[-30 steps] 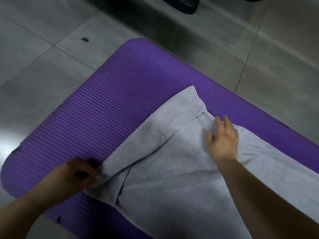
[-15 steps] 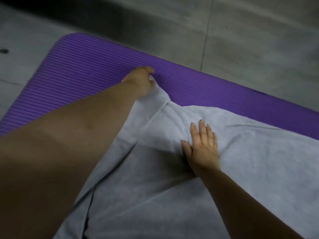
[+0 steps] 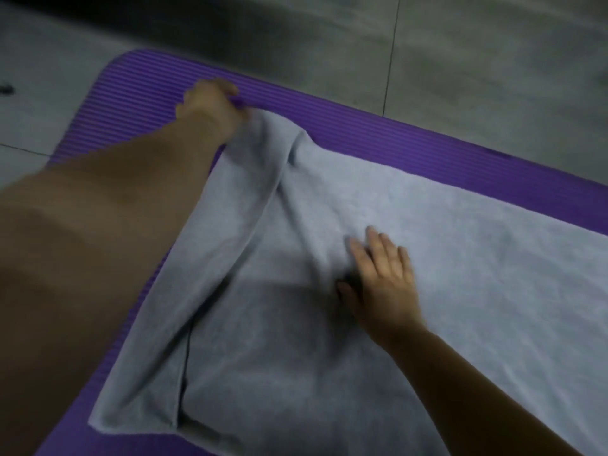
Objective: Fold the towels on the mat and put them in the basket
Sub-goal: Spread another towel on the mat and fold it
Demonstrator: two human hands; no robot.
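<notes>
Toward the upper left of the head view, my left hand (image 3: 210, 105) reaches out on a straight arm and grips the far corner of the grey towel (image 3: 477, 258) spread across the purple mat (image 3: 362, 133). At centre, my right hand (image 3: 383, 284) presses flat on the towel, fingers straight.

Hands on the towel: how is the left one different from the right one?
The left hand grips the far corner of the grey towel; the right hand lies flat, fingers straight. The left hand is at the towel's edge by the purple mat; the right hand rests mid-towel. Both touch the towel.
</notes>
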